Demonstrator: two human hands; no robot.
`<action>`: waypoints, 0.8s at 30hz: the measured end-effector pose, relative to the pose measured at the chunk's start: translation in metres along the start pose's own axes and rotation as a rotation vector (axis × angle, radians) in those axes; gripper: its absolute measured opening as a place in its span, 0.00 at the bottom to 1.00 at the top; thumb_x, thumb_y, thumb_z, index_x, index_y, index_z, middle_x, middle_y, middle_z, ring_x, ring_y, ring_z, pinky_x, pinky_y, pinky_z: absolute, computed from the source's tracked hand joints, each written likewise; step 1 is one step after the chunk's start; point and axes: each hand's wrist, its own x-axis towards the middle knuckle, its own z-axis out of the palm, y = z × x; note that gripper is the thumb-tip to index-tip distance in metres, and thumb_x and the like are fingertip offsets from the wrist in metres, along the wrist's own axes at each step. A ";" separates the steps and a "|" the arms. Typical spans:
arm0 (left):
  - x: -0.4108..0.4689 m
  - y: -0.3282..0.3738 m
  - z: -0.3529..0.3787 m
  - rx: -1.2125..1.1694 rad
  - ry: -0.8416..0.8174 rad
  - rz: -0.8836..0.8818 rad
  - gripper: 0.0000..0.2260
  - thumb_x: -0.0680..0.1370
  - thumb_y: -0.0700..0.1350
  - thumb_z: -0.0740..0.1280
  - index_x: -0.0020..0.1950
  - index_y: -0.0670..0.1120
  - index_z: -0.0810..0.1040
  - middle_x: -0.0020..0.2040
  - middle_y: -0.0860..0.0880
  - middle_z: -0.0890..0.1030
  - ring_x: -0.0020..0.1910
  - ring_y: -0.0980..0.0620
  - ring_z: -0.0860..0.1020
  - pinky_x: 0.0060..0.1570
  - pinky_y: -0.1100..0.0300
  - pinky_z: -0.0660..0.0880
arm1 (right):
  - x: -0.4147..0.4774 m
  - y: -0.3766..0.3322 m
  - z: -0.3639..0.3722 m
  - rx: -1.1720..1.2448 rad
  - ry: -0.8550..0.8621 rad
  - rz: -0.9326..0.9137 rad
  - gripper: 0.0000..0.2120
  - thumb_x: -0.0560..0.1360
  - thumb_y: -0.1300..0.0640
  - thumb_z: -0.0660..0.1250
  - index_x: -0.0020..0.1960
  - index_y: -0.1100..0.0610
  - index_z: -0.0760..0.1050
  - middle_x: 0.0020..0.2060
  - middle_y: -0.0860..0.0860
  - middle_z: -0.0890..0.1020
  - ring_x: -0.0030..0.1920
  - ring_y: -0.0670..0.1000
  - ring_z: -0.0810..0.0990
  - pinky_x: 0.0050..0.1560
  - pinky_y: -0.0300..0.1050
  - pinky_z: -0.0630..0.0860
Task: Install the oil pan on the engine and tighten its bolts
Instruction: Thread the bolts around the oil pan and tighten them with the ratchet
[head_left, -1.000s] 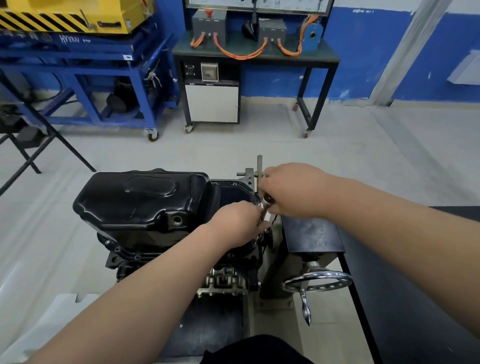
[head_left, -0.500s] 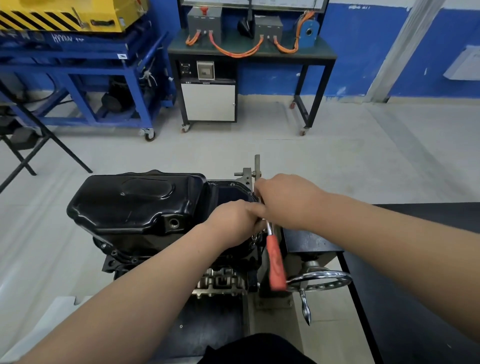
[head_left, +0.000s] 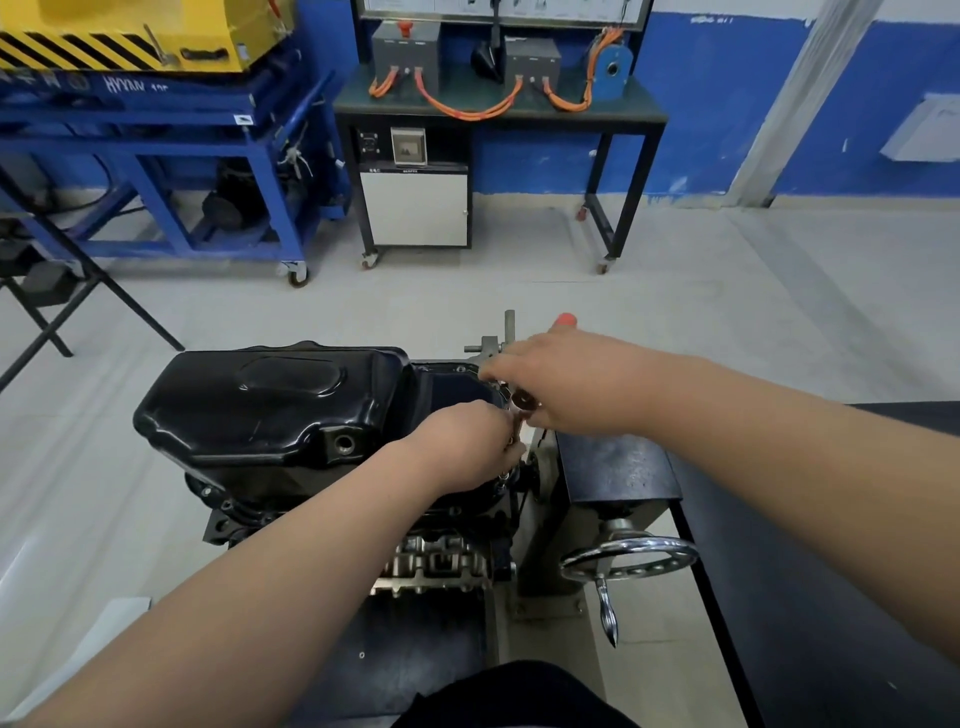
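Your right hand (head_left: 566, 384), gripping the ratchet (head_left: 565, 319), swung its red handle far; your left hand (head_left: 467, 441) pinched its head.

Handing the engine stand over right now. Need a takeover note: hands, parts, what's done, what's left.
Left hand: grips the head end of the ratchet wrench at the right-end flange of the oil pan.
Right hand: grips the wrench's orange handle.
Oil pan: seated on the engine.
Done: pan in place.
Left: finish tightening here, then work round the flange; what is already tight cannot be told.
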 end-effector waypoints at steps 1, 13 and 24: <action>0.000 -0.001 -0.001 0.001 0.001 -0.003 0.13 0.79 0.54 0.57 0.52 0.48 0.76 0.40 0.48 0.77 0.37 0.47 0.75 0.36 0.56 0.74 | 0.000 0.001 0.000 -0.032 0.017 0.000 0.20 0.75 0.47 0.65 0.64 0.52 0.67 0.54 0.50 0.78 0.51 0.55 0.78 0.43 0.45 0.68; -0.005 0.003 -0.005 -0.099 0.059 -0.042 0.12 0.77 0.52 0.61 0.37 0.49 0.69 0.30 0.52 0.68 0.37 0.46 0.76 0.33 0.58 0.68 | 0.001 -0.008 -0.002 -0.071 0.030 0.001 0.17 0.74 0.50 0.64 0.60 0.53 0.69 0.52 0.50 0.78 0.51 0.55 0.77 0.45 0.45 0.68; -0.006 0.003 -0.007 -0.125 0.067 -0.046 0.11 0.77 0.54 0.60 0.37 0.50 0.70 0.31 0.53 0.69 0.36 0.48 0.74 0.33 0.59 0.67 | -0.001 -0.005 0.000 0.030 0.000 0.059 0.19 0.74 0.46 0.65 0.61 0.53 0.69 0.53 0.51 0.78 0.51 0.55 0.77 0.50 0.47 0.71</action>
